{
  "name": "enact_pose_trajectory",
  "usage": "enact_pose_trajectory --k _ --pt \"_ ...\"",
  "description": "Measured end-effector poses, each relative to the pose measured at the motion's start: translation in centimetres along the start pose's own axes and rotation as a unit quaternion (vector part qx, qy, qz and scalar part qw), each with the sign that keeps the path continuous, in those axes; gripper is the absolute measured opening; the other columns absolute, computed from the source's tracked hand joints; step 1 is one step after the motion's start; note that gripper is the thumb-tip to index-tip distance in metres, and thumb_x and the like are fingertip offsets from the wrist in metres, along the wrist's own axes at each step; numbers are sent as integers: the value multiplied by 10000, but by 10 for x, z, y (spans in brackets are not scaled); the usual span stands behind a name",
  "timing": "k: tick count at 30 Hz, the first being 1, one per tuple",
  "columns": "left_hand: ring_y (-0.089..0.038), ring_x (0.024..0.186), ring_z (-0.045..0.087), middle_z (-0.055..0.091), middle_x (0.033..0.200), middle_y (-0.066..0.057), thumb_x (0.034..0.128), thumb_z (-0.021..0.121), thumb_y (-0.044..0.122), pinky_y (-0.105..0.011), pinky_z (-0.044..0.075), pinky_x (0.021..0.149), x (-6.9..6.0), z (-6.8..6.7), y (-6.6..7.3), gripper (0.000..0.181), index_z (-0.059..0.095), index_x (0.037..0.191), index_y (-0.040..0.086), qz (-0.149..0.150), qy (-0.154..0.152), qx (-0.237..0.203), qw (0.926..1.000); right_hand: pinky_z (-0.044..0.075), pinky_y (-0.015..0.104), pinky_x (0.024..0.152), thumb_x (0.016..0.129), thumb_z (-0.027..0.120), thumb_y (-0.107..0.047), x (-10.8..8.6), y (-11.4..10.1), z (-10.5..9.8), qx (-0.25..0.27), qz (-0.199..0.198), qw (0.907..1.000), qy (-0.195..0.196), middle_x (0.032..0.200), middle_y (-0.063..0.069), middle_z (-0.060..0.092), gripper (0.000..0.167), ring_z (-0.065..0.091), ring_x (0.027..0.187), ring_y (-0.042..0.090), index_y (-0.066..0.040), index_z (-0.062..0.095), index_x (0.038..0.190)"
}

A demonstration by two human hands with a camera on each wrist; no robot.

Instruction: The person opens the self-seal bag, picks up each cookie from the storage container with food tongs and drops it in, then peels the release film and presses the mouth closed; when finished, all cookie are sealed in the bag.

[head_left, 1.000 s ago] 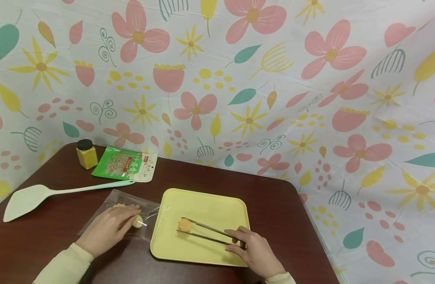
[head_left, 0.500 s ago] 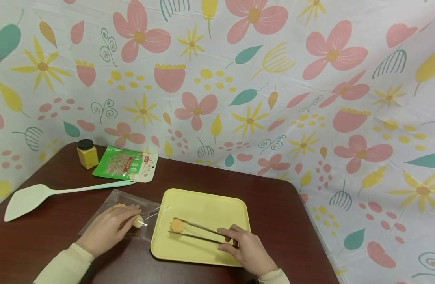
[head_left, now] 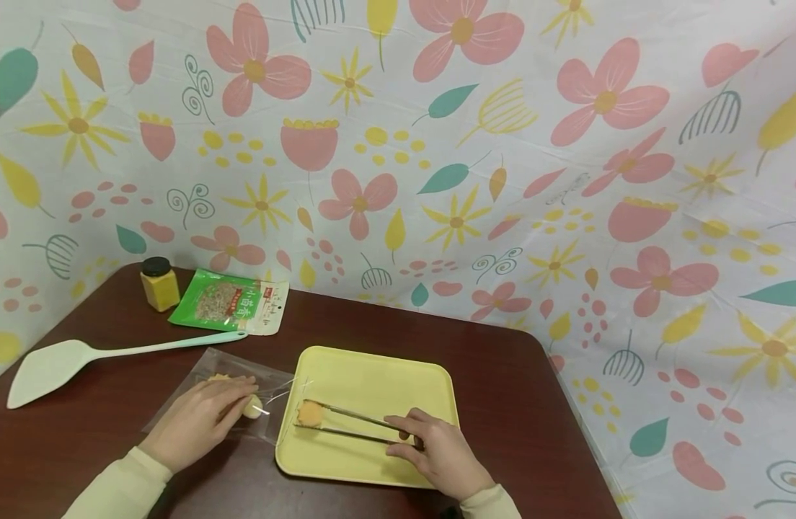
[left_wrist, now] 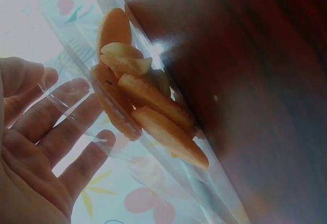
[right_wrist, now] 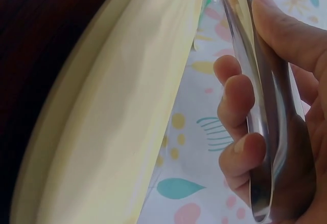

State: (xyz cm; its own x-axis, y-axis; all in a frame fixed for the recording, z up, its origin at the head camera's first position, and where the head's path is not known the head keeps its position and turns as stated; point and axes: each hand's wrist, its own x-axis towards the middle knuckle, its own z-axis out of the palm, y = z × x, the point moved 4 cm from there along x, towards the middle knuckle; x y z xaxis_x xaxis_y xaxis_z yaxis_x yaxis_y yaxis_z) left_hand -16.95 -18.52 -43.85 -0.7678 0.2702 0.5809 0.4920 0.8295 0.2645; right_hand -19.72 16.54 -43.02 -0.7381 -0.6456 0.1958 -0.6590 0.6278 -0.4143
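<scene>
My right hand (head_left: 440,450) grips metal tongs (head_left: 362,425) over the yellow tray (head_left: 372,375). A round orange slice (head_left: 310,414) sits between the tong tips, near the tray's left rim. In the right wrist view, thumb and fingers wrap the tongs' shiny arms (right_wrist: 263,81). My left hand (head_left: 200,418) holds a clear plastic bag (head_left: 200,365) beside the tray, its mouth towards the tray. The left wrist view shows fingers at the film, with several orange slices (left_wrist: 156,98) and a pale slice (left_wrist: 122,58) inside the bag. In the head view the hand hides part of the bag.
A white spatula (head_left: 50,367) lies at the left of the dark table (head_left: 489,360). Behind it stand a yellow jar with a black lid (head_left: 159,285) and a green spice packet (head_left: 229,303). A flowered cloth (head_left: 398,180) hangs along the table's far side.
My right hand has moved left and slightly down, carrying the tongs and the orange slice across the tray towards the bag. The left hand stays in place on the bag.
</scene>
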Motion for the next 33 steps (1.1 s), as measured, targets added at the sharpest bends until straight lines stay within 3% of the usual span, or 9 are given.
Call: enact_pose_trajectory --k 13,33 --pt "-259 1002 665 701 1124 -74 819 776 125 -508 525 871 -2 1 -1 270 739 1083 79 -148 -117 15 9998 419 134 513 916 644 -406 13 -10 4 -203 -109 9997 -48 889 -184 521 395 452 604 -73 -239 647 1274" --pt "-263 982 670 704 1111 -86 806 785 114 -504 530 866 -1 1 -1 273 741 1072 71 -47 23 24 10000 411 136 521 909 657 -403 25 -16 11 -309 -331 9990 -16 881 -174 529 383 443 603 -76 -263 649 1266"
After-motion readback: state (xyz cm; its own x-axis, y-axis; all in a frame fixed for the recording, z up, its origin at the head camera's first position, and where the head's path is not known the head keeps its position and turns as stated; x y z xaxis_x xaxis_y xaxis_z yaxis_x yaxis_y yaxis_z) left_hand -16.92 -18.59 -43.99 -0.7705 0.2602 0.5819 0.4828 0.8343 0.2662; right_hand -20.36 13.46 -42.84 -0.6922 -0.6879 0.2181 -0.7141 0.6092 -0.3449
